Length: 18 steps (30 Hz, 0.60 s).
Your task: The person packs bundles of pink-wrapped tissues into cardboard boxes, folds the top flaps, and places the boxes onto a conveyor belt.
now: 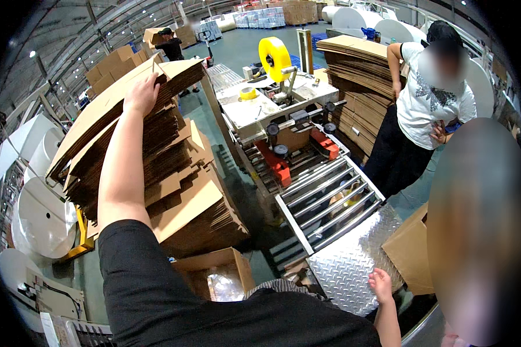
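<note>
My left arm reaches far out over a tall, uneven stack of flattened cardboard boxes (168, 141). At the top of that stack my left hand (142, 94) is closed on the edge of a flattened cardboard box (107, 105), its fingers bent over the far side. Low on the right, my right hand (381, 284) holds nothing, with loosely bent fingers apart. It hovers above or rests lightly on a silver tread-plate table (347, 266); which one I cannot tell. Beside this hand stands a brown cardboard box (411, 248), partly hidden by a blurred area.
A roller conveyor (324, 199) leads to a carton-taping machine (283, 101) carrying a large yellow tape roll (274, 59). An open carton (214, 272) holding clear plastic sits before me. A person in a white shirt (431, 92) stands right, by another cardboard stack (359, 87).
</note>
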Available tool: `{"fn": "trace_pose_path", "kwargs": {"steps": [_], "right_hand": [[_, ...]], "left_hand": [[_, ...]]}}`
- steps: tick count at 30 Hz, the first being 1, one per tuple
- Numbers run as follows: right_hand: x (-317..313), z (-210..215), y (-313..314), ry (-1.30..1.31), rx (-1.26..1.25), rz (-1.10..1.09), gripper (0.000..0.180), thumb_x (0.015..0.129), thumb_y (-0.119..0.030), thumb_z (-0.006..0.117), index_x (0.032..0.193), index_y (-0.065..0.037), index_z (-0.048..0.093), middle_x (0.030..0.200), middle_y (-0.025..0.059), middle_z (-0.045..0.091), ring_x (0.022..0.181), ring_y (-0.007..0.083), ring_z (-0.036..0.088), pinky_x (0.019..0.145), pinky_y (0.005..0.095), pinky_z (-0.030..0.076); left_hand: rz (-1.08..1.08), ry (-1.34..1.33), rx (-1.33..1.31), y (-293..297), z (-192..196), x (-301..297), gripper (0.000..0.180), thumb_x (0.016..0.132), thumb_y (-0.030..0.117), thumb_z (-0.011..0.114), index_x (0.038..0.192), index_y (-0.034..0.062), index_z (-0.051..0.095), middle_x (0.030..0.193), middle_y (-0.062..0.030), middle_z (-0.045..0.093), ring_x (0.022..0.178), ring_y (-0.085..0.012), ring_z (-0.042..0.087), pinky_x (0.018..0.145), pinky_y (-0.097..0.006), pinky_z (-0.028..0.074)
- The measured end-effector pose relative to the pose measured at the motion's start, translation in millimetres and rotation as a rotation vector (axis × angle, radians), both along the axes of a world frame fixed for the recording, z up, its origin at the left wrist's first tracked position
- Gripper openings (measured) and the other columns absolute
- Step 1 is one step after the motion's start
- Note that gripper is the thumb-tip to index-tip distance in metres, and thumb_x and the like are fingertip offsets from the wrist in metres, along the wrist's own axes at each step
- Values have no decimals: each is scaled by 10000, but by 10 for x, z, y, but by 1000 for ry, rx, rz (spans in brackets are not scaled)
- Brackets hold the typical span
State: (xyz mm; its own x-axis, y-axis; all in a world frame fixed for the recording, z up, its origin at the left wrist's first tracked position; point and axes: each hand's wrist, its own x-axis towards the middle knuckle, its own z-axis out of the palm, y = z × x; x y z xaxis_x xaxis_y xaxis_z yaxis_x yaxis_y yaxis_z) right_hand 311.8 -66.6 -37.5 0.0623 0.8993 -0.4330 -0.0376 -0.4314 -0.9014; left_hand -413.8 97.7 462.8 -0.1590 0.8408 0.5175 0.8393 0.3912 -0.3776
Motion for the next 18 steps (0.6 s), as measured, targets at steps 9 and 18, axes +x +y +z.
{"fn": "trace_pose_path", "kwargs": {"steps": [9, 18], "right_hand": [[185, -113, -152, -67, 2, 12, 305, 940, -79, 542, 1229, 17, 535, 949, 85, 647, 708, 107, 587, 588, 216, 465], [53, 1163, 311, -336, 514, -38, 391, 935, -125, 606, 1294, 6, 525, 1213, 113, 616, 1089, 179, 600, 953, 318, 474]], "left_hand": [[84, -94, 221, -355, -111, -947, 278, 909, 226, 559, 1171, 227, 650, 1184, -69, 646, 1054, -281, 622, 898, -423, 505], [-709, 466, 319, -553, 510, 2062, 180, 991, 208, 478, 1049, 105, 614, 1007, -86, 629, 843, -221, 635, 701, -365, 519]]}}
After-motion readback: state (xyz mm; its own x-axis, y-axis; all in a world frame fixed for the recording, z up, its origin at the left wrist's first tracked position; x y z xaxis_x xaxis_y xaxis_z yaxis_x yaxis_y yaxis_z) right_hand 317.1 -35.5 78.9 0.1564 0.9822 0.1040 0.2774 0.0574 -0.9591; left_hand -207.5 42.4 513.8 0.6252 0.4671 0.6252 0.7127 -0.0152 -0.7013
